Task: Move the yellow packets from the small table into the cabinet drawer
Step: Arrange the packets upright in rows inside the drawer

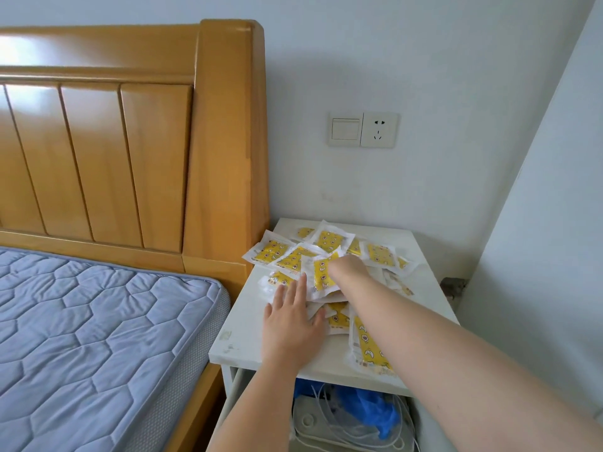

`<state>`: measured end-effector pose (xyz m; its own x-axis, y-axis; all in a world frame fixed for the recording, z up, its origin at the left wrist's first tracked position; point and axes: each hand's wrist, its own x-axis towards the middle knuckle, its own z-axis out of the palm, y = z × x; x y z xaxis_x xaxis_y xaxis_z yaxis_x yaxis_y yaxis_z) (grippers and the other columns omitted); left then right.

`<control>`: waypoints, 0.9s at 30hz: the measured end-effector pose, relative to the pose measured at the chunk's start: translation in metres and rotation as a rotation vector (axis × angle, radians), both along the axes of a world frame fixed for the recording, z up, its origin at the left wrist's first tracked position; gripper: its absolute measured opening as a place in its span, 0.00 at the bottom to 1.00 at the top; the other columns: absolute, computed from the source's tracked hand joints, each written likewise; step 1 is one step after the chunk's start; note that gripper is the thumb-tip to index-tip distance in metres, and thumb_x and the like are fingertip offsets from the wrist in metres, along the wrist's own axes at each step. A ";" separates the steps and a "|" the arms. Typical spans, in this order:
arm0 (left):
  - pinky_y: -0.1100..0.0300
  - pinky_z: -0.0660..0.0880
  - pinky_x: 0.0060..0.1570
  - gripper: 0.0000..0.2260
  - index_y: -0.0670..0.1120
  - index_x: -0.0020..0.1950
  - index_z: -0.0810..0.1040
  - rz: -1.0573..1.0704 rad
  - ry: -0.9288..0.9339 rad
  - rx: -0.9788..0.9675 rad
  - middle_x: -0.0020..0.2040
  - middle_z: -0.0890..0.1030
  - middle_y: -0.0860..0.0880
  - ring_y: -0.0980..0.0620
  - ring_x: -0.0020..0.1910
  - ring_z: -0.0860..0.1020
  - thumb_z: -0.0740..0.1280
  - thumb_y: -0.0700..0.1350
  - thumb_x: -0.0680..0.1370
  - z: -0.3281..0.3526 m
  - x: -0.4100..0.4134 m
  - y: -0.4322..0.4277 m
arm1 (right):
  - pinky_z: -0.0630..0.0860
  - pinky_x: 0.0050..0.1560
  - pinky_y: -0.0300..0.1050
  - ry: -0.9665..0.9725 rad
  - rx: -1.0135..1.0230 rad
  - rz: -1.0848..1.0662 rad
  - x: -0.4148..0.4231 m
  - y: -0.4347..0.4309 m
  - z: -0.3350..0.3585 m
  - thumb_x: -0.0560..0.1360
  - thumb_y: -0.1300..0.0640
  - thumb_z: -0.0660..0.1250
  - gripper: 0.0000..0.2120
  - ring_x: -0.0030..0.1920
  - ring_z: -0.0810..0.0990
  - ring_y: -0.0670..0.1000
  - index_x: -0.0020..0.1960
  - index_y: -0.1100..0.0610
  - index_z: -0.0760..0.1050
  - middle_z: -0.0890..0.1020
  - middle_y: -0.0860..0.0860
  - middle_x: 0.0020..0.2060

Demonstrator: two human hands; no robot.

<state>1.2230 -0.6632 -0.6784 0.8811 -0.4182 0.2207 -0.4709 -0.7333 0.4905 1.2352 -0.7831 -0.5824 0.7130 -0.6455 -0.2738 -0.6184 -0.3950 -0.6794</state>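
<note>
Yellow packets [328,241] with whitish borders and small cartoon prints lie on a white table [241,337]. The mattress [81,337] is pale blue, quilted in hexagons. The wooden headboard [98,158] is honey-orange, the wall [424,60] white.

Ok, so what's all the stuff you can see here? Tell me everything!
yellow packets: a dozen or more, overlapping, yellow in clear wrap, scattered over the tabletop
small table: one, white, beside the bed in the corner
headboard: one, orange-brown wood, against the wall
mattress: one, blue-grey quilted, on the bed
switch: one, cream, on the wall above the table
socket: one, cream, right of the switch
blue bag: one, blue plastic, under the tabletop
tubing: a clear tangle, under the tabletop
left hand: flat, fingers straight, resting on the packets
right hand: reaching into the pile, fingers hidden
</note>
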 end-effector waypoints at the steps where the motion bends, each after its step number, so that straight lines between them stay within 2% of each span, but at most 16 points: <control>1: 0.49 0.49 0.75 0.28 0.56 0.78 0.51 -0.009 -0.009 0.013 0.79 0.50 0.55 0.52 0.78 0.44 0.52 0.60 0.79 0.000 0.001 0.000 | 0.69 0.35 0.40 -0.013 0.013 -0.016 0.002 -0.002 -0.001 0.77 0.64 0.58 0.17 0.41 0.78 0.52 0.66 0.64 0.69 0.80 0.55 0.47; 3: 0.48 0.51 0.74 0.24 0.56 0.75 0.59 -0.019 -0.025 0.027 0.79 0.52 0.56 0.52 0.78 0.45 0.52 0.60 0.79 -0.001 0.002 0.000 | 0.67 0.27 0.38 0.005 0.008 -0.043 0.004 -0.005 -0.002 0.76 0.62 0.63 0.19 0.31 0.73 0.49 0.66 0.63 0.70 0.75 0.52 0.35; 4: 0.48 0.51 0.74 0.24 0.56 0.74 0.61 -0.020 -0.026 0.028 0.78 0.52 0.56 0.52 0.78 0.45 0.52 0.59 0.79 -0.001 0.002 0.000 | 0.69 0.29 0.39 0.013 0.018 -0.044 0.005 -0.006 0.000 0.75 0.60 0.66 0.20 0.32 0.73 0.49 0.65 0.63 0.70 0.74 0.51 0.34; 5: 0.49 0.51 0.74 0.23 0.56 0.74 0.61 -0.020 -0.025 0.029 0.79 0.52 0.56 0.52 0.78 0.45 0.52 0.59 0.79 -0.001 0.001 0.000 | 0.71 0.34 0.40 0.006 0.049 -0.043 0.005 -0.006 0.001 0.74 0.59 0.69 0.21 0.37 0.76 0.50 0.65 0.63 0.71 0.76 0.51 0.37; 7: 0.49 0.50 0.74 0.24 0.56 0.75 0.59 -0.014 -0.016 0.028 0.79 0.51 0.56 0.52 0.78 0.45 0.53 0.59 0.79 0.001 0.001 0.001 | 0.73 0.45 0.42 -0.017 0.097 -0.033 0.007 -0.008 0.002 0.73 0.57 0.71 0.23 0.50 0.79 0.53 0.64 0.64 0.70 0.80 0.55 0.50; 9: 0.50 0.49 0.75 0.27 0.54 0.77 0.55 -0.005 -0.005 0.019 0.79 0.52 0.55 0.53 0.78 0.44 0.52 0.59 0.79 0.003 -0.001 0.000 | 0.75 0.50 0.43 -0.030 0.085 -0.028 0.004 -0.008 0.005 0.74 0.57 0.71 0.25 0.56 0.79 0.55 0.66 0.66 0.68 0.79 0.57 0.58; 13: 0.50 0.49 0.75 0.32 0.48 0.79 0.46 -0.003 0.017 -0.017 0.79 0.52 0.52 0.53 0.78 0.45 0.52 0.60 0.80 0.006 -0.005 0.000 | 0.76 0.52 0.47 -0.133 0.139 -0.058 -0.011 -0.011 0.012 0.75 0.58 0.68 0.24 0.57 0.78 0.55 0.67 0.65 0.67 0.78 0.57 0.58; 15: 0.50 0.49 0.75 0.32 0.48 0.79 0.47 -0.004 0.011 -0.013 0.79 0.53 0.52 0.53 0.78 0.45 0.52 0.60 0.80 0.007 -0.007 0.001 | 0.74 0.46 0.48 -0.257 0.227 -0.130 -0.020 -0.018 0.013 0.74 0.58 0.69 0.24 0.52 0.79 0.56 0.67 0.66 0.69 0.79 0.58 0.55; 17: 0.50 0.51 0.75 0.31 0.48 0.79 0.49 0.000 -0.002 -0.012 0.78 0.55 0.53 0.53 0.78 0.47 0.52 0.60 0.80 0.006 -0.007 0.001 | 0.70 0.42 0.45 -0.429 0.311 -0.251 -0.032 -0.028 0.010 0.74 0.58 0.69 0.21 0.44 0.76 0.54 0.63 0.66 0.71 0.78 0.57 0.47; 18: 0.50 0.51 0.75 0.31 0.48 0.79 0.51 -0.001 -0.008 -0.012 0.78 0.55 0.53 0.53 0.78 0.48 0.52 0.60 0.80 0.006 -0.007 0.001 | 0.70 0.41 0.45 -0.512 0.301 -0.316 -0.039 -0.033 0.006 0.75 0.58 0.68 0.19 0.43 0.74 0.54 0.62 0.66 0.72 0.77 0.57 0.47; 20: 0.51 0.51 0.75 0.29 0.49 0.78 0.54 -0.001 -0.019 -0.008 0.78 0.57 0.53 0.53 0.77 0.49 0.53 0.60 0.80 0.006 -0.007 0.001 | 0.70 0.44 0.47 -0.608 0.182 -0.407 -0.055 -0.040 -0.005 0.76 0.59 0.63 0.17 0.45 0.74 0.54 0.63 0.64 0.69 0.77 0.58 0.52; 22: 0.51 0.51 0.75 0.29 0.49 0.78 0.55 -0.002 -0.024 -0.002 0.78 0.57 0.53 0.53 0.77 0.49 0.53 0.60 0.80 0.006 -0.007 0.000 | 0.68 0.49 0.48 -0.634 0.115 -0.467 -0.070 -0.039 -0.022 0.78 0.60 0.60 0.17 0.51 0.74 0.57 0.65 0.63 0.67 0.75 0.59 0.58; 24: 0.50 0.51 0.75 0.29 0.50 0.77 0.56 0.001 -0.023 0.007 0.78 0.56 0.54 0.53 0.77 0.48 0.53 0.61 0.79 0.005 -0.007 0.000 | 0.68 0.49 0.48 -0.637 0.118 -0.499 -0.079 -0.033 -0.040 0.79 0.61 0.60 0.16 0.55 0.75 0.58 0.65 0.63 0.65 0.75 0.59 0.58; 27: 0.50 0.51 0.75 0.28 0.51 0.77 0.56 0.006 -0.026 0.032 0.78 0.55 0.54 0.53 0.77 0.48 0.53 0.61 0.79 0.004 -0.005 0.000 | 0.73 0.44 0.47 -0.655 0.032 -0.413 -0.079 -0.029 -0.058 0.79 0.59 0.61 0.14 0.49 0.77 0.54 0.63 0.60 0.66 0.78 0.57 0.56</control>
